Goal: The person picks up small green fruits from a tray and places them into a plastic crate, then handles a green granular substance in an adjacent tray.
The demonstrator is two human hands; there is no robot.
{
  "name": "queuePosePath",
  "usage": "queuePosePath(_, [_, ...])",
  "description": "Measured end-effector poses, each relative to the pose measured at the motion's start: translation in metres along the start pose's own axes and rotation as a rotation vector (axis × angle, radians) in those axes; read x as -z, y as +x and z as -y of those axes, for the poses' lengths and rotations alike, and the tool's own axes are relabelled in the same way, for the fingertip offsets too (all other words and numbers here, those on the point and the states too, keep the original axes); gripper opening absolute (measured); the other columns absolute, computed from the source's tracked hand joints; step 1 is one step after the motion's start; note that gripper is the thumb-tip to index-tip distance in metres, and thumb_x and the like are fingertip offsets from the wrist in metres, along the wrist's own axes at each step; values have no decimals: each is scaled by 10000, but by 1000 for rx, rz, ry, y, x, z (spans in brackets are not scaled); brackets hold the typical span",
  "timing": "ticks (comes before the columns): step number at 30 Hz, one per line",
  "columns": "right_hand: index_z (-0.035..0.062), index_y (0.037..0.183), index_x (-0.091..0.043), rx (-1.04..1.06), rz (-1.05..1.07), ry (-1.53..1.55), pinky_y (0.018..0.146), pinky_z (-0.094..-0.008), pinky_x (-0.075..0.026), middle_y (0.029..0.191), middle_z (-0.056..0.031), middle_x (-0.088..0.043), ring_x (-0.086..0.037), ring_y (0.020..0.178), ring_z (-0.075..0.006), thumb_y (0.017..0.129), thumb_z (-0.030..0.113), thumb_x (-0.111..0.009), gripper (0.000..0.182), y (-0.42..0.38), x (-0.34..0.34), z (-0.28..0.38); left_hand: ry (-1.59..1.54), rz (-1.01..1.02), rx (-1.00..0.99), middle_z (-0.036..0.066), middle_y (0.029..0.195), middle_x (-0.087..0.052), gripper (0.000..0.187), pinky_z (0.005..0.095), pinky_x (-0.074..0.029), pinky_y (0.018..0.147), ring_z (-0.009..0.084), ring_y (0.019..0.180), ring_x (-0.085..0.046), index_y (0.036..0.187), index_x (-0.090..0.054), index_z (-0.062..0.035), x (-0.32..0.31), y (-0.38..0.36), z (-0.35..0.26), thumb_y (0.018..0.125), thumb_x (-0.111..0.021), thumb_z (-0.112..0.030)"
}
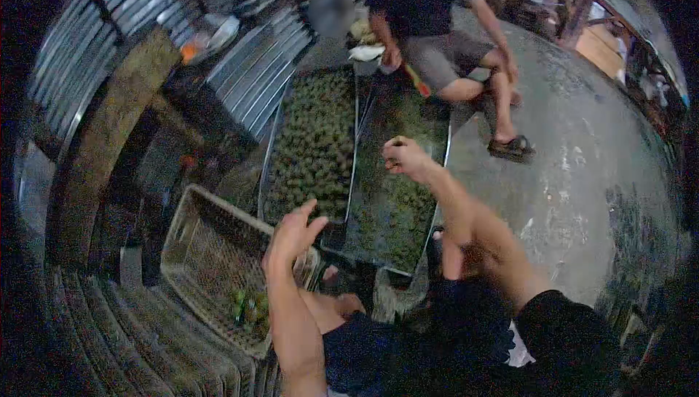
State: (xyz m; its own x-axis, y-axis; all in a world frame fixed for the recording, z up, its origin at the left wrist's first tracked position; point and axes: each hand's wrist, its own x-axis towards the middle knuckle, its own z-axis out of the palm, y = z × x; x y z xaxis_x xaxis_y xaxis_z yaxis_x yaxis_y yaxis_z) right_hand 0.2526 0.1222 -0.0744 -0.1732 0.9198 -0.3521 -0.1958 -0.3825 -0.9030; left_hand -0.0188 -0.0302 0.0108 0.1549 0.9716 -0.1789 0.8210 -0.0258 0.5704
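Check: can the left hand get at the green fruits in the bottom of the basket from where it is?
Probably yes. The left hand hangs open just above the basket rim, the basket top is uncovered, and nothing lies between it and the green fruits below.

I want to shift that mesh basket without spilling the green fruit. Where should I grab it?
Probably the mesh basket is best gripped by its raised rim, on the near side below the left hand. It lies tilted, with the green fruit pooled in its low corner.

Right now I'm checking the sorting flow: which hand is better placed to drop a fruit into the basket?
Probably the left hand: it hovers open beside the basket. The right hand is over the far tray, closed on something small.
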Motion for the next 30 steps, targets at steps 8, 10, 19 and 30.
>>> queuePosePath(8, [13, 868, -600, -88, 655, -1198, 490, -325, -434, 618, -69, -598, -529, 508, -150, 828, 209, -631, 202, -23, 31, -59, 31, 52, 35, 217, 1282, -501, 552, 399, -391, 984, 361, 1181, -481, 1305, -448, -13, -4, -18, 7, 871, -567, -331])
queuePosePath(10, [4, 852, -611, -67, 473, -977, 510, -316, -444, 639, -76, -615, -559, 554, -142, 828, 217, -628, 216, -1, 14, -33, 87, 7, -54, 225, 1224, -534, 520, 418, -426, 932, 382, 1115, -516, 1274, -477, -22, -4, -16, 12, 861, -574, -322])
queuePosePath(19, [63, 985, -621, 270, 206, -1237, 649, -406, -499, 856, -139, -624, -604, 740, -287, 835, 272, -568, 263, 125, 24, -186, 14, 164, -15, 189, 1287, -477, 543, 431, -401, 962, 325, 1182, -464, 1350, -394, -80, 8, -21, -23, 883, -589, -278])
queuePosePath(30, [11, 963, -628, 41, 320, -1116, 621, -479, -468, 809, -210, -601, -603, 778, -366, 889, 343, -497, 364, -24, -2, -302, 202, 167, -145, 164, 1302, -479, 474, 440, -508, 789, 340, 963, -595, 1360, -389, -68, 5, -1, -24, 926, -548, -169])
